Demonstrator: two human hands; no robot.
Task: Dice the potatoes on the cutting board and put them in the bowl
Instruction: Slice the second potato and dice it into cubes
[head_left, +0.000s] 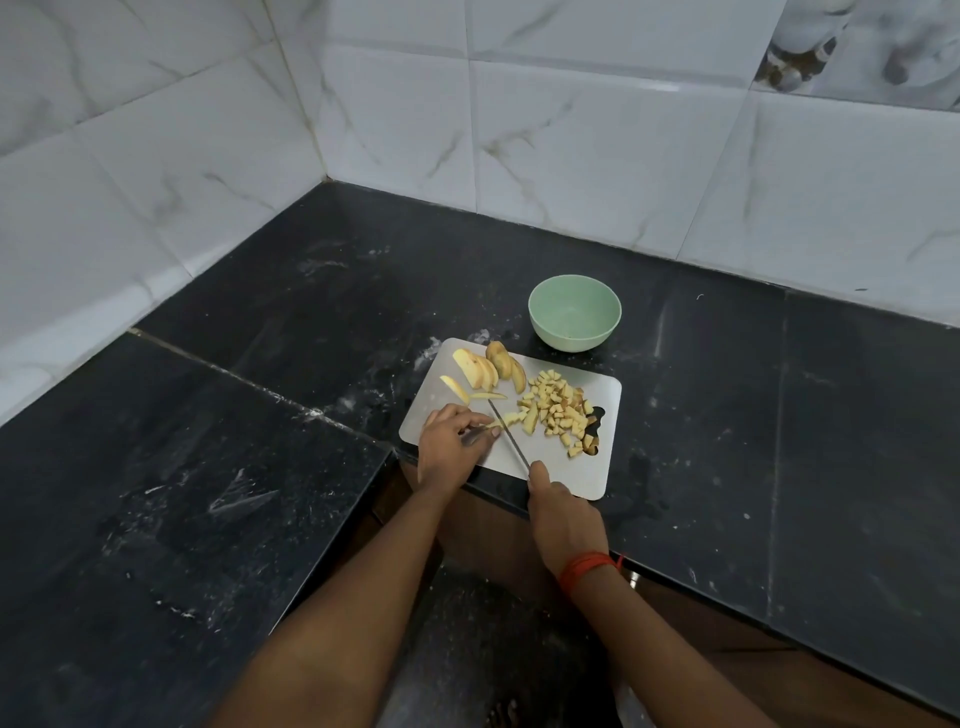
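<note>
Two grips meet over the cutting board, a pale grey sheet at the front edge of the worktop. The left grip lies palm down on the board's near left part, its fingers curled and pinning a thin potato strip under the fingertips. The right grip is clamped round the handle of a knife, and the blade runs up and to the left from it, with its edge down on the board, just right of the left fingertips and touching the strip. A red thread circles the right wrist.

Right of the blade a few cut pieces lie close by, and beyond them sits the heap of diced potato, which spreads toward the board's right end and partly covers the handle cut-out there. At the far left corner of the board, beyond the left grip, potato slices lean in a short row, next to a skin-on potato piece. The bowl, pale green, stands on the worktop just beyond the board's far edge, apart from both grips.

The worktop is dark stone with whitish smears, and it wraps round an inner corner. White marble-patterned wall tiles rise behind it on two sides.
</note>
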